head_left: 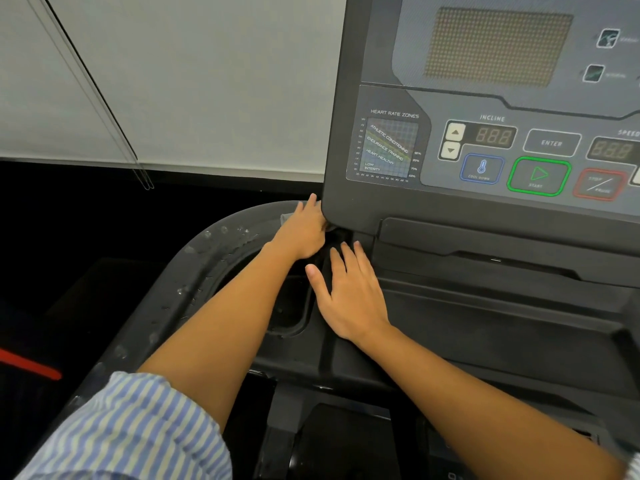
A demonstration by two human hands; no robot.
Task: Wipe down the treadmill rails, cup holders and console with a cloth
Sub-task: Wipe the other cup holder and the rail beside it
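The treadmill console (pixel 485 140) fills the upper right, dark grey with a button panel. Below its left corner lies the black cup holder (pixel 291 306), a recessed pocket in a curved rim (pixel 194 271) dotted with water droplets. My left hand (pixel 304 230) lies at the console's lower left corner and presses down on a grey cloth (pixel 285 218), of which only a small edge shows beside the hand. My right hand (pixel 349 292) rests flat with spread fingers on the tray beside the cup holder and holds nothing.
A pale roller blind with a hanging cord (pixel 145 178) covers the window at left. The black tray shelf (pixel 502 271) runs rightward under the console. A red strip (pixel 31 367) shows on the dark floor at lower left.
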